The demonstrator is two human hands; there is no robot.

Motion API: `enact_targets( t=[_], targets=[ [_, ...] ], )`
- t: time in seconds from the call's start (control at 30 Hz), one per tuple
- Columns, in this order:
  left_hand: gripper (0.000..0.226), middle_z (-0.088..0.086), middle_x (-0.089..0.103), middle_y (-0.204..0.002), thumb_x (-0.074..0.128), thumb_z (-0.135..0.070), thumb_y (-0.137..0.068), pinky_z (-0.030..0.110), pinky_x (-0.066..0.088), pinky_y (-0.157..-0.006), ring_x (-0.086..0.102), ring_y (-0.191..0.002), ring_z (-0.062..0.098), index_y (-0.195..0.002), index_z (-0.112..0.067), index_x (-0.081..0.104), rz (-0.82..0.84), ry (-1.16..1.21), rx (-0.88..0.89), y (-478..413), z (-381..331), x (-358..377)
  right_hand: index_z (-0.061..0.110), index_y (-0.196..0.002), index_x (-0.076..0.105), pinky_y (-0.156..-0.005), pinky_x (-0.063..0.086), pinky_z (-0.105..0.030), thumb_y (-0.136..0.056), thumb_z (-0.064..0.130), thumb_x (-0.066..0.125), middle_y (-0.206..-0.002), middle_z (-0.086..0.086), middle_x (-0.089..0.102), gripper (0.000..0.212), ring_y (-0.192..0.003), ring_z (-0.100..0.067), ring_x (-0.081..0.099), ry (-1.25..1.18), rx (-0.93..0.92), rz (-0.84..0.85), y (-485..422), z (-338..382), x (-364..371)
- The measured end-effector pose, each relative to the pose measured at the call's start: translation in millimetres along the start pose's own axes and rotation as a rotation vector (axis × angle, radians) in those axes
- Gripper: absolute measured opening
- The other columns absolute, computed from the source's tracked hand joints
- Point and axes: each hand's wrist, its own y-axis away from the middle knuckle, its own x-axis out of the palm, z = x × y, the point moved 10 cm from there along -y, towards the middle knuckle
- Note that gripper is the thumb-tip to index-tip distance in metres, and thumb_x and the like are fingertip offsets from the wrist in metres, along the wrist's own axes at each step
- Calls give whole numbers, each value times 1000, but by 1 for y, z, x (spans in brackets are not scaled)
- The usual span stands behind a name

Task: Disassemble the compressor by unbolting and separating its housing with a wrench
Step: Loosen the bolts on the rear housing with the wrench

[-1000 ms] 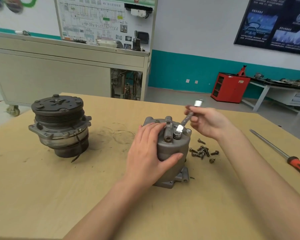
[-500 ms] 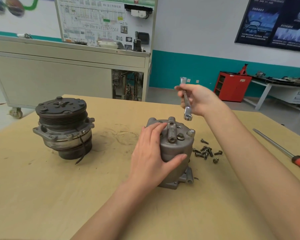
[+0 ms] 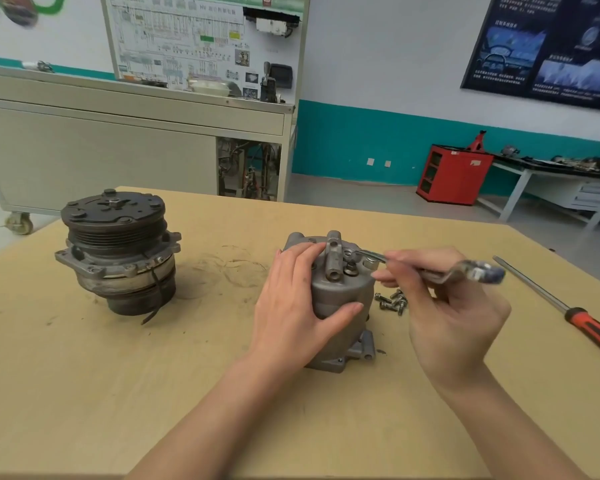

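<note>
Wrench (image 3: 471,271) lowered onto housing (image 3: 336,299), left hand (image 3: 291,306) gripping

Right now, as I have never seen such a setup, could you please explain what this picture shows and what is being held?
There is no machine here: a person's two bare hands work, filmed by one camera worn on the head, looking forward and down. The left hand holds a grey metal compressor housing standing on the tan wooden table. The right hand grips a silver wrench whose other end reaches the top of the housing. Beside the housing lie small loose bolts; to the left stands a dark pulley-topped compressor section; to the right lies a red-handled screwdriver.
</note>
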Motion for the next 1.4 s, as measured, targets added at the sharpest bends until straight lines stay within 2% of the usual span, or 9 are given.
enact_targets(
  t=[0.33, 0.43, 0.67, 0.77, 0.93, 1.07, 1.13, 1.2, 1.4],
  targets=[
    [74, 5, 53, -126, 56, -55, -74, 56, 49, -91, 42, -117, 14, -130, -7, 51, 3, 14, -27, -1, 1, 1, -6, -69, 69, -45, 51, -27, -97, 30, 51, -67, -12, 66, 49, -56, -22, 65, 339, -215, 65, 21, 36, 8],
    [73, 8, 54, -126, 52, -52, -74, 57, 48, -91, 41, -117, 15, -128, -3, 52, -1, 27, -27, -1, -2, 0, -2, -66, 70, -53, 46, -16, -96, 29, 51, -68, -10, 68, 47, -63, -15, 63, 394, -308, 140, 20, 44, 13],
    [75, 7, 53, -128, 52, -54, -74, 55, 47, -93, 41, -118, 14, -130, -5, 51, 20, 17, -48, 0, -2, 1, -3, -69, 69, -45, 42, -26, -92, 25, 56, -67, -8, 65, 38, -64, -15, 53, 376, -375, 194, 6, 48, 21],
    [72, 7, 54, -127, 62, -52, -75, 56, 47, -93, 42, -119, 15, -129, -5, 51, 5, 2, -26, 0, -2, 1, 1, -78, 69, -58, 51, -24, -93, 23, 58, -76, -2, 67, 29, -69, -13, 62, 133, -91, 126, 13, 17, 5],
    [74, 5, 52, -128, 64, -53, -74, 56, 48, -94, 39, -120, 14, -131, -8, 50, 12, -21, -20, 0, 0, 1, 15, -87, 47, -52, 46, -20, -99, 4, 36, -74, -2, 68, 20, -52, -16, 59, -620, 830, -233, 39, -103, -18],
    [74, 4, 53, -128, 57, -56, -75, 56, 48, -94, 39, -121, 13, -131, -8, 51, 9, -16, -22, 0, -1, 1, 12, -85, 47, -42, 38, -16, -98, 6, 41, -68, -5, 67, 16, -42, -10, 49, -687, 1262, 90, 28, -178, 28],
    [74, 4, 52, -129, 57, -56, -75, 57, 47, -94, 38, -121, 12, -132, -8, 50, 18, -6, -20, 0, 0, 1, 10, -87, 53, -40, 38, -15, -88, 11, 54, -70, -2, 67, 2, -42, -6, 47, -576, 1337, 376, 19, -196, 58],
    [75, 4, 53, -129, 58, -56, -75, 57, 46, -95, 39, -121, 12, -132, -8, 50, 19, -5, -19, 0, 1, 1, 8, -90, 57, -39, 36, -14, -78, 16, 62, -71, -1, 66, 16, -42, -4, 45, -482, 1357, 602, 13, -206, 88],
    [74, 7, 54, -127, 59, -55, -74, 58, 47, -94, 39, -120, 14, -130, -6, 51, -10, -21, 3, -1, -1, 0, 7, -107, 59, -34, 32, -12, -99, 18, 46, -64, -3, 65, 19, -36, -4, 40, -469, 1258, 855, 5, -188, 156]
  ],
)
